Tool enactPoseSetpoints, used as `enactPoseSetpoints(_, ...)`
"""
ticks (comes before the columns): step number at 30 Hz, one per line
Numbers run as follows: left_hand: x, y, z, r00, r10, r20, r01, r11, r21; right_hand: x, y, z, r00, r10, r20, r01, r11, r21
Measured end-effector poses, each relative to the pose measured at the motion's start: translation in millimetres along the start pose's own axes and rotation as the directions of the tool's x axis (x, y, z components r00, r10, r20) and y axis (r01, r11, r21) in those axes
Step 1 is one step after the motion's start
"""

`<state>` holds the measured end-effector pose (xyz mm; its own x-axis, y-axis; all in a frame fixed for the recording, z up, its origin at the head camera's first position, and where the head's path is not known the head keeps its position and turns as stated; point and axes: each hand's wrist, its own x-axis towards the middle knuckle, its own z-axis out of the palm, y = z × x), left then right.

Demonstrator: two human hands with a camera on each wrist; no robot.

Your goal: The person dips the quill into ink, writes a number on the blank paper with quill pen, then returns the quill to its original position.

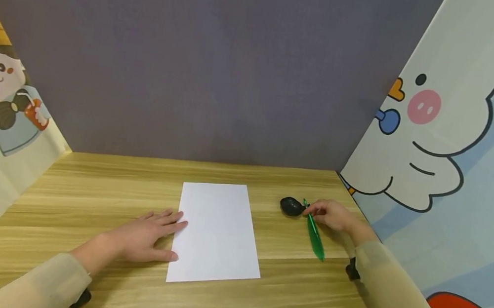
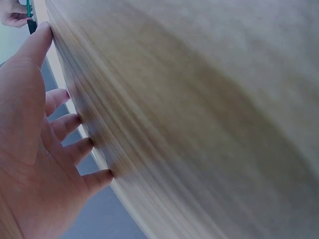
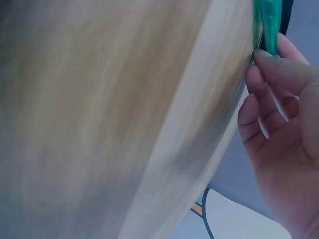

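On the wooden table my left hand (image 1: 145,236) lies flat with fingers spread, its fingertips and thumb on the left edge of a white sheet of paper (image 1: 219,233). The left wrist view shows this hand (image 2: 45,134) with straight fingers. To the right of the paper, my right hand (image 1: 332,216) pinches a slim green leaf-shaped pen (image 1: 316,237) near its far end. Thumb and finger of this hand (image 3: 284,119) meet at the green pen (image 3: 271,25) in the right wrist view. A black oval object (image 1: 291,206) with a short stub sits beside the fingertips; its kind is unclear.
A grey upright panel (image 1: 214,71) stands along the table's back edge. Cartoon-printed walls (image 1: 493,197) flank the table on both sides. Bare wood (image 1: 92,184) shows to the left of the paper.
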<state>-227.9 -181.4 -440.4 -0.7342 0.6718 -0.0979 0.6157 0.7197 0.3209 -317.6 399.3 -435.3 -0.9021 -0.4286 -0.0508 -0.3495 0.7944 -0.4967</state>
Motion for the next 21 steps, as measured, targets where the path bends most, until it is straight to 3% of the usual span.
enactPoseSetpoints(10, -0.3, 4.9, -3.0, 1.0, 0.011, -0.01, -0.011, 1.0, 0.003, -4.7, 1.4, -0.3, 0.999, -0.008, -0.031, 0.007, 1.0, -0.011)
enactPoseSetpoints(21, 0.1, 3.1, -2.3, 1.0, 0.015, -0.011, -0.015, 1.0, 0.007, -8.0, -3.6, -2.3, 0.998, 0.033, -0.059, -0.036, 0.999, -0.041)
